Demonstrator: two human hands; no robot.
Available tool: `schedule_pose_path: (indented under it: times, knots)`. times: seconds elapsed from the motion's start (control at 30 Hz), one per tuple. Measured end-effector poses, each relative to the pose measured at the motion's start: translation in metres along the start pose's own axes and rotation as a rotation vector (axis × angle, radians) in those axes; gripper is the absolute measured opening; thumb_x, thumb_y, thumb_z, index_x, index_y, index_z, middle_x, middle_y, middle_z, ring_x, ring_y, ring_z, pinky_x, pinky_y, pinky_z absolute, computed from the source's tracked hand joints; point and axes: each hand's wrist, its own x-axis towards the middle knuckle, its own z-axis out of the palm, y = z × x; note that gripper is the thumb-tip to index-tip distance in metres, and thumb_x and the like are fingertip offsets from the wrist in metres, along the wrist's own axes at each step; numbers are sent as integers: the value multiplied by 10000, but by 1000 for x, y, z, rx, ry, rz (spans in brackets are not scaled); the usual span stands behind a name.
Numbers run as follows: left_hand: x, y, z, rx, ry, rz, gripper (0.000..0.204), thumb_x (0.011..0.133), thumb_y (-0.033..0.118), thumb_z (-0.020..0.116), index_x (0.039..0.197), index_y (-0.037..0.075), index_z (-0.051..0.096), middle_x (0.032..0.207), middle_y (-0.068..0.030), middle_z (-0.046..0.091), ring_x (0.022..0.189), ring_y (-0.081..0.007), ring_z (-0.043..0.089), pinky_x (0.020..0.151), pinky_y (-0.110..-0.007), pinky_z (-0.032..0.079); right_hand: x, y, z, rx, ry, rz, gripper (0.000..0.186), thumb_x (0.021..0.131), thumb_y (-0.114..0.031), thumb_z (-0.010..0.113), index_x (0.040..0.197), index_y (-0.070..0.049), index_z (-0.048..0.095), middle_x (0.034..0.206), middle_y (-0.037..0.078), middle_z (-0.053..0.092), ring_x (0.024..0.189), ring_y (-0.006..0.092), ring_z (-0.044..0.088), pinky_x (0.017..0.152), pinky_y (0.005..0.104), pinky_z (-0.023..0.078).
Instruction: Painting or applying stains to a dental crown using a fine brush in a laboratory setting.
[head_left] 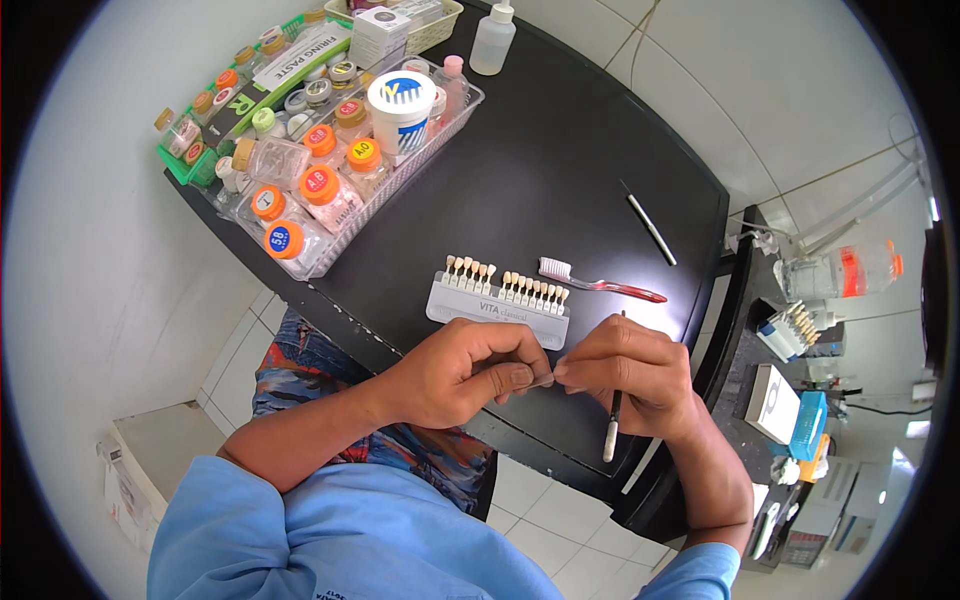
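One clear sliver [544, 380] — touching left fingers [519, 376]; right fingers [592, 372] too.

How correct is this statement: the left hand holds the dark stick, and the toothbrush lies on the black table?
Wrong hand: in the head view, the right hand holds the dark stick. The toothbrush does lie on the black table.
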Motion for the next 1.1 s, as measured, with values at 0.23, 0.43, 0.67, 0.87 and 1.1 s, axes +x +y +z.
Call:
schedule_pose_path:
  times: [0.23, 0.43, 0.67, 0.87, 1.1]
  knots:
    - [-6, 3, 5, 59, 93, 56, 108, 1093, 76, 636, 1112, -24, 674, 916, -53, 680, 767, -112, 621, 704, -282, 518, 7, -11, 6, 60, 69, 228, 264, 761, 128, 794, 975, -27, 785, 949, 109, 762, 858, 245, 751, 730, 363, 589]
    - [-26, 22, -18, 669, 387, 356, 278, 911, 80, 830, 1130, 10, 673, 1002, -123, 684, 863, -261, 673, 806, -367, 552, 33, 0, -8, -124, 78, 432, 184, 849, 54, 806, 1018, -15, 789, 911, 111, 762, 819, 238, 746, 748, 343, 586]
    - [-21, 5, -19, 969, 552, 346, 650, 801, 82, 909, 1328, 22, 533, 1370, -221, 495, 1244, -418, 553, 1056, -495, 493, 97, 29, -13, -37, -50, 621, 118, 900, 0, 771, 1014, 15, 797, 886, 148, 770, 804, 236, 760, 728, 351, 574]
    - [-18, 4, -19, 994, 545, 249, 653, 829, 66, 881, 1363, 12, 509, 1406, -243, 450, 1306, -454, 544, 1086, -520, 486, 109, 44, 0, -134, -227, 465, 132, 893, -45, 788, 1006, 22, 787, 891, 187, 756, 795, 362, 723, 744, 416, 568]
    - [-17, 4, -18, 991, 511, 182, 515, 861, 59, 844, 1304, 43, 581, 1404, -233, 452, 1276, -435, 580, 1084, -511, 496, 104, 52, 11, -181, -224, 454, 144, 898, -59, 794, 1022, 16, 794, 874, 195, 738, 815, 407, 697, 757, 452, 555]
